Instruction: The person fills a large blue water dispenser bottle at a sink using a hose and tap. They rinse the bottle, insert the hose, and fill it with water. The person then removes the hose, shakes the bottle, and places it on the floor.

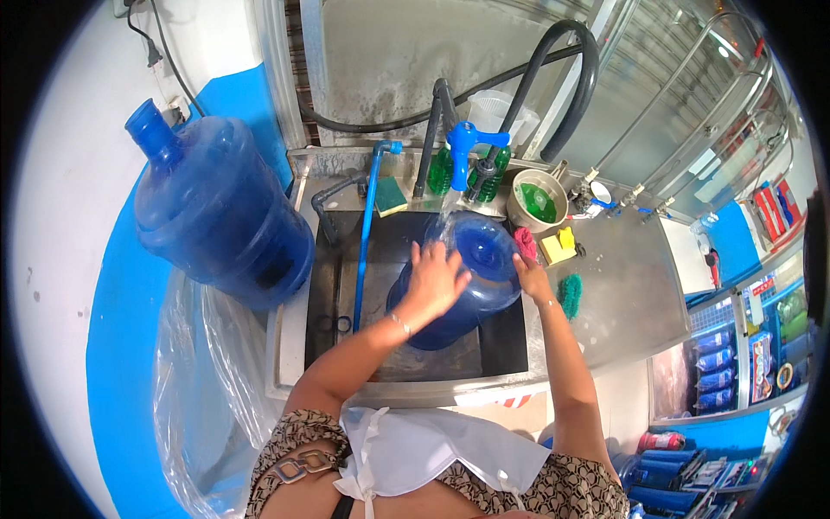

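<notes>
A large blue water jug (481, 259) lies tilted in the steel sink (415, 370), its round bottom facing up. Water runs from the blue-handled faucet (471, 143) onto it. My left hand (432, 281) rests on the jug's near left side or just over it, fingers spread. At the right edge of the jug's bottom, my right hand (533, 278) grips the rim, with its fingers partly hidden. The jug's neck is out of sight, down in the sink.
A second blue jug (225, 208) stands at the left on the sink's edge. Behind are a green sponge (391, 196), green bottles (439, 169) and a bowl (537, 201) of green liquid. A yellow sponge (558, 247) and green brush (570, 296) lie right. A blue pipe (367, 233) crosses the sink.
</notes>
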### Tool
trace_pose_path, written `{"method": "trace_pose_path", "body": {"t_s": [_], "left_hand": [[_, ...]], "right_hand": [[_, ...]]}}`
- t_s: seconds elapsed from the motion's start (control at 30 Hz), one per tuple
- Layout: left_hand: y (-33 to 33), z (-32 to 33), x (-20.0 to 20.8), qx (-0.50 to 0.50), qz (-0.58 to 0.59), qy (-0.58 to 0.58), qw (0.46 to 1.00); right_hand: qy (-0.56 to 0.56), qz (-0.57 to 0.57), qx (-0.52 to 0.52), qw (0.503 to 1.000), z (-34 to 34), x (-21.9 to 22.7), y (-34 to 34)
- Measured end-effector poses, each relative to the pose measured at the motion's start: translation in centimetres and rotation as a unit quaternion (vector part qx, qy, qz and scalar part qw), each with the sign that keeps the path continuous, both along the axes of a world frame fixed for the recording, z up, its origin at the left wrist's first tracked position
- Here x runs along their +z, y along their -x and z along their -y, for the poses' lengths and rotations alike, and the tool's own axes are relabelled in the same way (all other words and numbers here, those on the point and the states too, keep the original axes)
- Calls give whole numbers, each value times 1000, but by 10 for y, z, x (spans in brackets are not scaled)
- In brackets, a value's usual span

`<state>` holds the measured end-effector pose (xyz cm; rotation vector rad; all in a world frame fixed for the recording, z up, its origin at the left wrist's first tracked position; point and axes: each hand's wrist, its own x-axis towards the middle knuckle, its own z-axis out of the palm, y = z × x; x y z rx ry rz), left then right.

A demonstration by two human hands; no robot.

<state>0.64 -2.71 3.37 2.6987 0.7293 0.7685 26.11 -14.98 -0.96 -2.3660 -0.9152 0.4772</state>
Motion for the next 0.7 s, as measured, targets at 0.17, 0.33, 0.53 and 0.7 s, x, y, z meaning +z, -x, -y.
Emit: {"method": "trace_pose_path", "body": {"t_s": [0.17,0.33,0.53,0.7], "left_hand": [[11,128,1,-272,-101,29,957],[23,122,21,-206,253,224,918],[106,6,35,123,125,-1,984],[143,-26,-14,218,-67,189,955]], "right_hand": [[132,81,-8,988,-87,28,33],[-137,118,414,892,-99,29,135],[-158,-168,685,691,-5,46,174],[-280,237,488,792,-12,103,121]]}}
